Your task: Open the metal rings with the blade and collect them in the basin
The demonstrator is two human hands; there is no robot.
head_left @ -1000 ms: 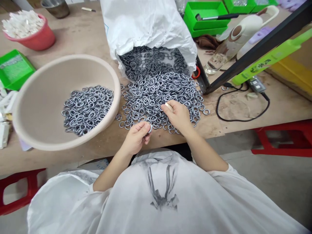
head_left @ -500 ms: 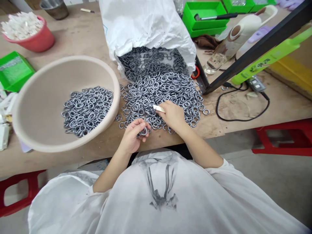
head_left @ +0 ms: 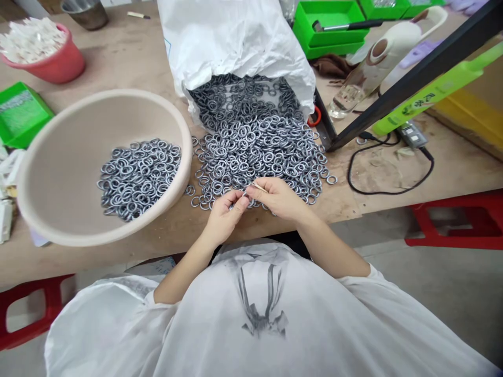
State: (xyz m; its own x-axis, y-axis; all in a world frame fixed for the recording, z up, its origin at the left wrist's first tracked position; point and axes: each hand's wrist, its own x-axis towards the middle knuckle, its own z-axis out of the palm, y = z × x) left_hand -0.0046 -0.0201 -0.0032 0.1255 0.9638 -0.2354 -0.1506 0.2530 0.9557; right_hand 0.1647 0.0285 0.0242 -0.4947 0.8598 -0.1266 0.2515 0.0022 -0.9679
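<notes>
My left hand [head_left: 223, 219] is closed on a grey ring [head_left: 244, 194], pinched between thumb and fingers and mostly hidden by them. My right hand [head_left: 282, 200] grips a slim cream-coloured tool [head_left: 259, 187], whose kind I cannot make out. The two hands meet at the fingertips, over the near edge of a heap of grey rings [head_left: 255, 152]. Those rings spill out of a white sack [head_left: 236, 42] lying open on the table. To the left, a large beige basin [head_left: 70, 125] holds a pile of similar rings [head_left: 141, 178].
A pink bowl [head_left: 65, 65] of white pieces and a green bin [head_left: 25, 115] stand at the left. On the right are a black metal bar [head_left: 393, 94], a clear bottle [head_left: 353, 89] and a black cable [head_left: 349, 173]. A hammer [head_left: 346, 26] rests on green trays [head_left: 330, 50].
My right hand has drawn back from the heap toward my left hand, bringing the tool to the ring. My left hand has shifted slightly right, and its fingers have turned toward the right hand.
</notes>
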